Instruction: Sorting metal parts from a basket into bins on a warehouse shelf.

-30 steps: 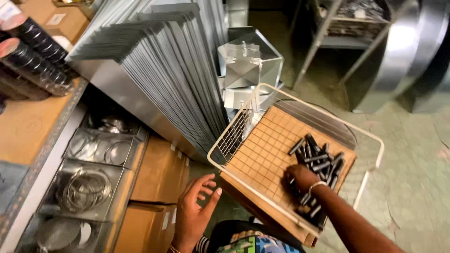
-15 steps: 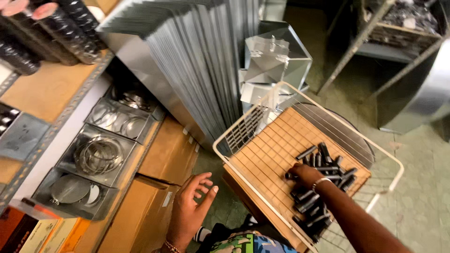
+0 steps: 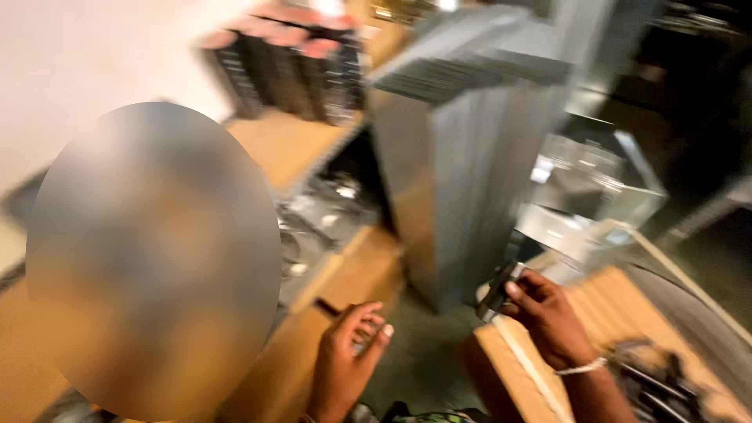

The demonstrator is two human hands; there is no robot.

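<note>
Dark metal, short and tube-shaped with a paler end, the small piece [image 3: 497,291] sits in the fingers of the right hand [image 3: 548,317] at about 4 o'clock from the middle of the view. Motion blur softens it, so finer detail cannot be told. It is held just above the near corner of the wire cart [image 3: 666,270], over the tan board [image 3: 603,305] that lies in it.

The right hand comes up from 5 o'clock, wrist bent, a pale band [image 3: 583,366] round it, thumb and fingers closed around the piece, knuckles turned towards the camera.

The left hand [image 3: 348,356] rises from 6 o'clock, palm facing right, fingers loosely curled and half open, holding nothing; it hangs near the cardboard boxes [image 3: 345,274] at 7 o'clock.

More dark pieces [image 3: 658,376] lie heaped on the board at 4 o'clock, behind the right wrist. A tall stack of grey metal sheets [image 3: 462,164] leans at 12 to 1 o'clock, with a shiny sheet-metal box [image 3: 595,184] at 2 o'clock. Dark canisters [image 3: 290,74] with pink tops stand on a shelf at 11 o'clock.
</note>
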